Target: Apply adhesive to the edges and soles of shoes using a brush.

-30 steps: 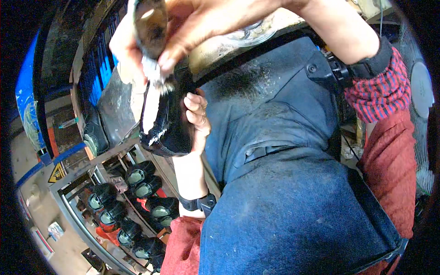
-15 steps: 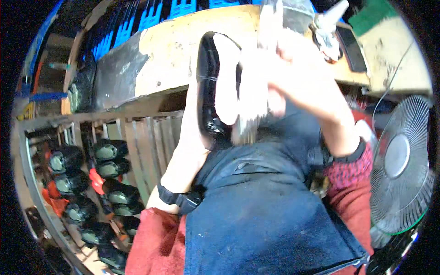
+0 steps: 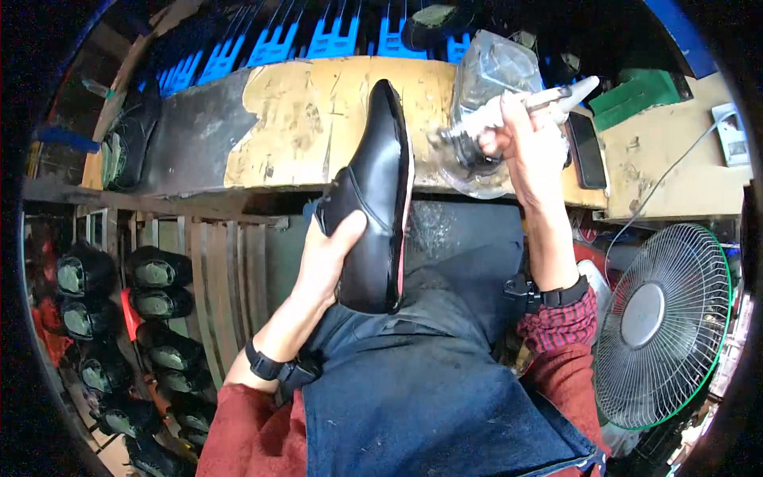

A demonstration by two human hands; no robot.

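in the head view, the left hand (image 3: 326, 258) is closing around a black shoe (image 3: 375, 203), thumb lying across its side and fingers hidden behind it. the shoe is standing nearly on end, heel on the person's blue apron (image 3: 429, 397), toe pointing up toward the worn wooden bench (image 3: 294, 127). the right hand (image 3: 528, 151) is gripping a brush-like tool (image 3: 509, 115) with a pale handle, fingers curling shut around it, its dark head sitting just beside the shoe and in front of a clear plastic container (image 3: 489, 79). a dark phone (image 3: 586, 149) is lying on the bench near that hand. a fan (image 3: 664, 314) is standing to the right, and rows of dark shoes (image 3: 151, 278) are sitting on racks to the left.
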